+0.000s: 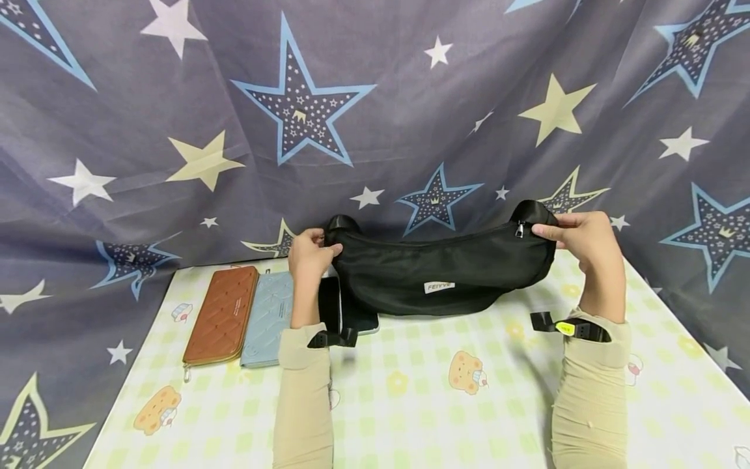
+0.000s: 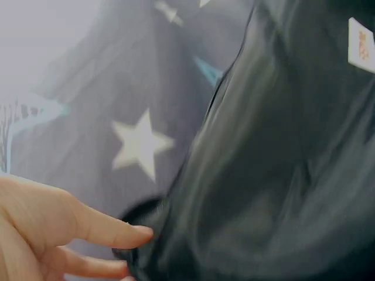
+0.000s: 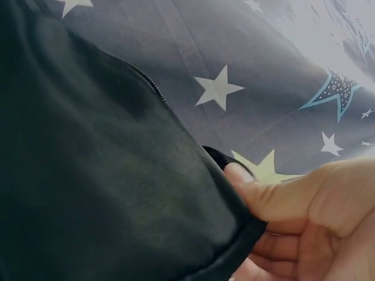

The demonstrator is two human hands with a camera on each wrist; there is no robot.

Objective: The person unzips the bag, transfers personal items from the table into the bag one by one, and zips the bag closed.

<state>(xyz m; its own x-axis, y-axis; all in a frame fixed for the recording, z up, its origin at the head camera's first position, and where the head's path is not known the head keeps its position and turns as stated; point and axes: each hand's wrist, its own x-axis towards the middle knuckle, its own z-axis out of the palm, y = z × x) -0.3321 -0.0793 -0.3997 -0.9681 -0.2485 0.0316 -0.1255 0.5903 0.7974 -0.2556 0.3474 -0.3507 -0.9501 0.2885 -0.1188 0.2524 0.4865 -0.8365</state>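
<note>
A black fabric bag (image 1: 410,273) with a zipper along its top edge and a small white label is stretched sideways between both hands. My left hand (image 1: 309,257) pinches its left end, thumb in front, as the left wrist view also shows at the bag's corner (image 2: 176,234). The right hand (image 1: 588,244) grips the opposite end near the metal zipper pull (image 1: 519,230); in the right wrist view the thumb (image 3: 258,190) presses on the bag's edge. The bag's underside and back are hidden.
Left of the bag lie a brown quilted wallet (image 1: 222,316) and a light blue wallet (image 1: 266,319), partly behind the left arm. Dark flat phone-like items (image 1: 360,319) lie partly under the bag. A star-patterned curtain (image 1: 375,130) hangs behind the checked tablecloth (image 1: 422,404).
</note>
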